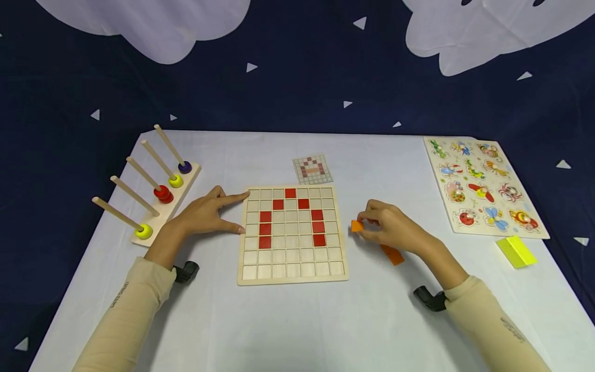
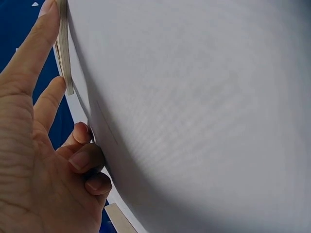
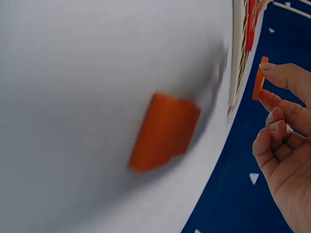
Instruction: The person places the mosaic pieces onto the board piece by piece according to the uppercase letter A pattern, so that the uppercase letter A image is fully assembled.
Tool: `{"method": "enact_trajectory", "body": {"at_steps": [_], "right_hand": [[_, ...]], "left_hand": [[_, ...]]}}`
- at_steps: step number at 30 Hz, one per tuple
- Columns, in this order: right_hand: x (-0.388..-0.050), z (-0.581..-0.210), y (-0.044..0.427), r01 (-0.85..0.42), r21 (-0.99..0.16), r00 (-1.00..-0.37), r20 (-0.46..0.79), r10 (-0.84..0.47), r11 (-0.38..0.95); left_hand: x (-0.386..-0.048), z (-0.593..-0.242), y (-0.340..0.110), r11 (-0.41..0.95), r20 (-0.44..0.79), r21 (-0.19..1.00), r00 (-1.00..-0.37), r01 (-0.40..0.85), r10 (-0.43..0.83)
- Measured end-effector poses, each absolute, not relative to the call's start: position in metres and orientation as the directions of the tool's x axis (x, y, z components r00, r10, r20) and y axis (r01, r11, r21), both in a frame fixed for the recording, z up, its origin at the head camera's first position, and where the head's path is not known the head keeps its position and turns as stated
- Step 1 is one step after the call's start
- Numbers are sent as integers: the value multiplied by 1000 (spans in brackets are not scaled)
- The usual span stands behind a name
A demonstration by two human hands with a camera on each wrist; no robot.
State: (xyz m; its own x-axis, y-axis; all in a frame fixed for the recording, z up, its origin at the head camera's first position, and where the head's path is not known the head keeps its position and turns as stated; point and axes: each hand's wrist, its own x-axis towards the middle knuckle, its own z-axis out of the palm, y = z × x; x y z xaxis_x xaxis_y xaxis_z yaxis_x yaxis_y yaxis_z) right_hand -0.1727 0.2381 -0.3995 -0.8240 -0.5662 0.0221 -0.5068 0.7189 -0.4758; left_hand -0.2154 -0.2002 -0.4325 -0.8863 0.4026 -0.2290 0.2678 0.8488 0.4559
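A wooden grid board [image 1: 293, 271] lies flat, with red square tiles [image 1: 265, 229] set in some of its cells in an arch-like shape. My left hand [image 1: 204, 213] touches the board's left edge with straight thumb and index finger; in the left wrist view the other fingers are curled in. To the right of the board, my right hand [image 1: 392, 226] pinches an orange tile [image 3: 261, 80] between thumb and index finger, raised off the table. Beneath that hand lies more orange, a small stack of tiles [image 3: 165, 133], partly hidden in the head view.
Behind the board lies a small pattern card [image 1: 313, 169]. A peg stand [image 1: 174, 201] with coloured rings is at the left. At the right are an insect picture board [image 1: 488, 188] and yellow tiles [image 1: 517, 252]. White cloth covers the table [image 1: 260, 330].
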Motion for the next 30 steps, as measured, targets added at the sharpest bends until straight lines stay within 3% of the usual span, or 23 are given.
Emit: {"method": "enact_trajectory", "body": {"at_steps": [16, 30], "right_hand": [[-184, -393, 182, -588, -533, -734, 36, -678, 608], [-194, -393, 139, -631, -461, -704, 4, -710, 624]], "left_hand": [[-215, -433, -201, 849, -233, 460, -887, 261, 399], [-215, -432, -200, 848, -234, 459, -885, 264, 402]]}}
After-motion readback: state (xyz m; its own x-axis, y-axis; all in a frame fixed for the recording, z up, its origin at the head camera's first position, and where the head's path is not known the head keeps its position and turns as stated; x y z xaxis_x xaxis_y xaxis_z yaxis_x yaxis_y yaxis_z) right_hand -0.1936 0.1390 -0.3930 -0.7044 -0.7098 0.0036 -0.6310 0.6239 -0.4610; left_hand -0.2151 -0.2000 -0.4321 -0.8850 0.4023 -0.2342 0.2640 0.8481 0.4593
